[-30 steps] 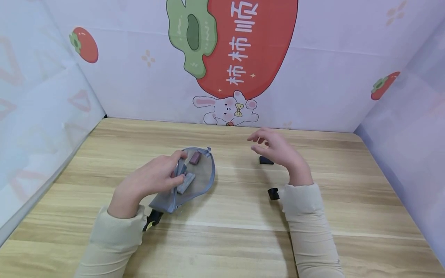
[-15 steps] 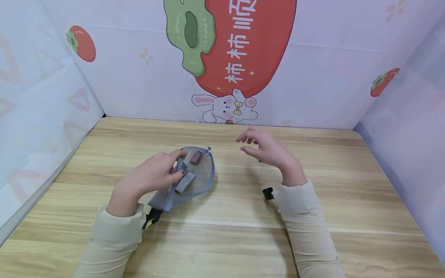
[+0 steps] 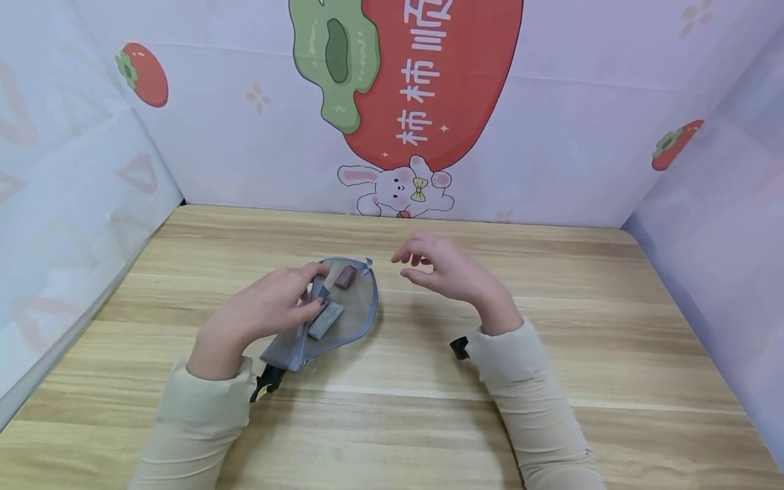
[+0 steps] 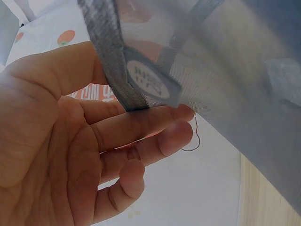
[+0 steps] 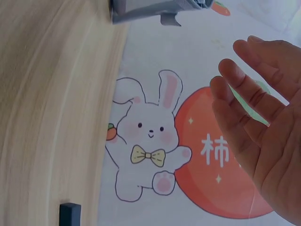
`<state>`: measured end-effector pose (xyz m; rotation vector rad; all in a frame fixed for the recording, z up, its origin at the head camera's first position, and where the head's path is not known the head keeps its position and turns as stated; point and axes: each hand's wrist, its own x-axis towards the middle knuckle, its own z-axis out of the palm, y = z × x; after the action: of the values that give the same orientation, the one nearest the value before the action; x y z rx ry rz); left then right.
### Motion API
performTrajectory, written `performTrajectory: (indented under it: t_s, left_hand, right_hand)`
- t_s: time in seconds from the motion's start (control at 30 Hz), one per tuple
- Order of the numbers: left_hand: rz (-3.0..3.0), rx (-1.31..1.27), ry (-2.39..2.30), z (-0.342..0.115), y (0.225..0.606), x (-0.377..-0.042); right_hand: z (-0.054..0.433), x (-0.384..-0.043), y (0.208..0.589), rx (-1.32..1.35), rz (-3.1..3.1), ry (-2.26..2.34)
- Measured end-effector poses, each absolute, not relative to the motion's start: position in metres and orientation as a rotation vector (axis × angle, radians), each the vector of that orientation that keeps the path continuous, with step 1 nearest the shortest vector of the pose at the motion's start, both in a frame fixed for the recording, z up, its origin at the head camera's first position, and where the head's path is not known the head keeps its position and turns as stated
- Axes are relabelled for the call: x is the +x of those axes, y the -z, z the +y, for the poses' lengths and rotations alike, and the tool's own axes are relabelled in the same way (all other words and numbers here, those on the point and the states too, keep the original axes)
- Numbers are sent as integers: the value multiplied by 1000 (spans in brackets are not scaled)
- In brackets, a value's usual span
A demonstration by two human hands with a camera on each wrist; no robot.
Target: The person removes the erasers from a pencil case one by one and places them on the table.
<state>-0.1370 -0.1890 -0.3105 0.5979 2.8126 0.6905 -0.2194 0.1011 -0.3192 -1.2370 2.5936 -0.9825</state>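
My left hand pinches the zipped edge of a grey mesh pouch, lifted and tilted at the left of the table. In the left wrist view, a grey strip with a round label hangs by my fingers. A purple block and a longer grey block show at the pouch. My right hand hovers to the pouch's right, fingers loosely bent, holding nothing. In the right wrist view, a dark block lies on the table; my right arm hides it in the head view.
The wood-grain table ends at a printed back wall, with side walls left and right. Black wrist-camera mounts show at my left wrist and right wrist.
My right hand has moved left toward the pouch, covering the dark block in the head view. The left hand and pouch stay almost in place.
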Motion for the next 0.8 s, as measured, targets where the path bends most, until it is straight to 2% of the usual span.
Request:
performTrajectory:
  t_s: [0.8]
  left_hand:
    - [2828,614,-678,-188,309,-135]
  right_hand:
    - [53,-206,329,-1406,2399,856]
